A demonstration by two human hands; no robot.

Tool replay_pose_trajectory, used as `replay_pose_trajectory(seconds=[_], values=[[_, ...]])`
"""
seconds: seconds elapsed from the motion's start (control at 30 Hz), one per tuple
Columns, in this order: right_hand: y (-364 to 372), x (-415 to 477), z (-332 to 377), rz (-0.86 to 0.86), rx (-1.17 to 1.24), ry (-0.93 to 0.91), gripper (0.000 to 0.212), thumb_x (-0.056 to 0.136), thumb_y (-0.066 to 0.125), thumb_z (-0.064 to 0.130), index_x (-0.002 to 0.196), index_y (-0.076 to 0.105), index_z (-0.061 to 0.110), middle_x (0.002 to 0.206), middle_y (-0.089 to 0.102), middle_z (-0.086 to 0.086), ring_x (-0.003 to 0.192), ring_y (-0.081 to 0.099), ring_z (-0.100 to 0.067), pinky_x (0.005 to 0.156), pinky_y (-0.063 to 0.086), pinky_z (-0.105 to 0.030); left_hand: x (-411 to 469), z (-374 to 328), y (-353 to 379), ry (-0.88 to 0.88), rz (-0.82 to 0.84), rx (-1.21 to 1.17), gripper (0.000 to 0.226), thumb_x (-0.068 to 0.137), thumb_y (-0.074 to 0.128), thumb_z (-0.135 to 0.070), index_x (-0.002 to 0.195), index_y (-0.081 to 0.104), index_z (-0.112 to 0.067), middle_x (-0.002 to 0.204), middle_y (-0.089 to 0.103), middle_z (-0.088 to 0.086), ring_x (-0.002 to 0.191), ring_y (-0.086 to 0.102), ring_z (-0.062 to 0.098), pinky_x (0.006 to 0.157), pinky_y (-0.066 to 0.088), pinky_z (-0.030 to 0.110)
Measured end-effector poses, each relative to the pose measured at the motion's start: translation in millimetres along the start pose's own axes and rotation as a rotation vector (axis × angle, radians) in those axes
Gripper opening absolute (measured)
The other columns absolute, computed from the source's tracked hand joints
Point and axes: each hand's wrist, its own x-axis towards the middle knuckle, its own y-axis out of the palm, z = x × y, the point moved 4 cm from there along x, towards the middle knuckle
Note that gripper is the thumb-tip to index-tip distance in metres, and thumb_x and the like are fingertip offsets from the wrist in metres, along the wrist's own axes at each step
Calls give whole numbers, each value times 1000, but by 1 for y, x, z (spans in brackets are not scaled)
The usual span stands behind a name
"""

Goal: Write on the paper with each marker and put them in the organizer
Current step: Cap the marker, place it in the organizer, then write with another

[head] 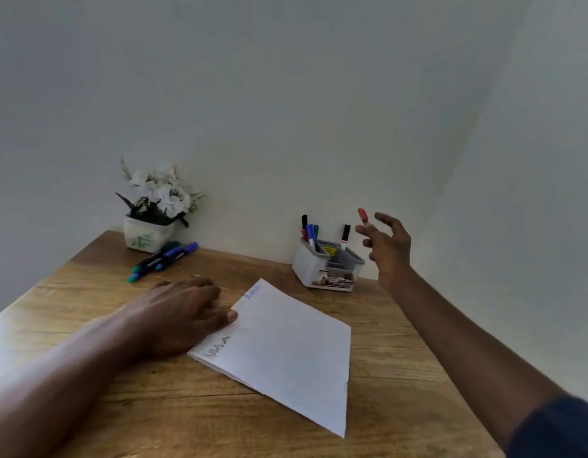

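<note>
A white sheet of paper lies on the wooden desk, with dark scribbles near its left edge and blue writing at its far corner. My left hand rests flat on the desk, its thumb touching the paper's left edge. My right hand is raised just right of the grey organizer and pinches a red marker, cap up, with the other fingers spread. Several markers stand in the organizer's left compartment and one black-capped marker in the right. Several loose markers lie at the back left.
A white pot of white flowers stands in the back left corner, right behind the loose markers. A pale wall runs directly behind the desk and the organizer. The desk's left edge slants away at the left.
</note>
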Motion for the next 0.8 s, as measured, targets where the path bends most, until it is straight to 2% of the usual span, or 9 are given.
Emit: replay_pose_trajectory(seconds=[0.07,0.17,0.23,0.33,0.4,0.47,0.57,0.63,0.8], values=[[-4,24,1,-54,-14,36,52,84,80,10,130,59,19,97,73,-12,62,57,-12,42,39,-16,1,3,1,3,19,-24,88,85,19,-82,154,37,-31,161,34,-11,144,38,10,119,32,33],[-2,51,-4,-74,-19,85,41,84,79,5,124,67,3,78,67,-8,57,52,-13,38,37,-17,0,5,0,16,24,-53,125,56,-6,-97,154,36,-33,161,34,-14,144,38,9,118,32,33],[2,60,-10,-91,-57,76,32,85,78,3,116,71,0,77,67,-9,56,55,-14,41,40,-18,2,6,0,13,22,-59,118,61,-2,-94,155,34,-33,163,31,-14,145,37,9,119,31,33],[10,66,-19,-111,-69,71,19,86,74,-1,104,71,4,90,71,-13,61,64,-16,55,52,-22,5,4,1,21,28,-48,100,73,9,-85,156,31,-34,164,29,-15,145,36,9,119,30,33],[14,71,-30,-118,-55,97,17,87,72,-2,100,68,9,94,73,-11,69,72,-22,72,61,-30,6,7,2,32,23,-54,106,67,4,-89,155,33,-35,163,30,-16,143,38,8,118,32,32],[15,77,-42,-132,-84,111,17,85,75,3,96,68,13,96,75,-9,83,76,-28,85,62,-39,8,11,3,41,7,-67,118,58,-7,-95,153,35,-38,160,33,-18,140,41,6,115,35,32],[14,82,-56,-146,-156,114,20,91,72,20,109,67,12,99,78,-6,99,72,-22,83,54,-33,10,14,4,42,-6,-84,140,40,-20,-102,151,36,-39,158,36,-20,137,43,4,114,37,31],[14,82,-61,-140,-186,109,26,96,67,27,114,64,9,99,75,-6,99,69,-20,84,48,-29,11,15,6,31,-12,-92,142,38,-21,-103,151,36,-40,158,34,-21,139,42,4,115,36,32],[12,79,-73,-94,-415,126,19,88,76,27,75,64,18,78,66,-1,82,62,-23,80,53,-35,11,17,6,19,-35,-102,135,43,-17,-103,150,38,-41,158,35,-23,138,42,3,115,36,34]])
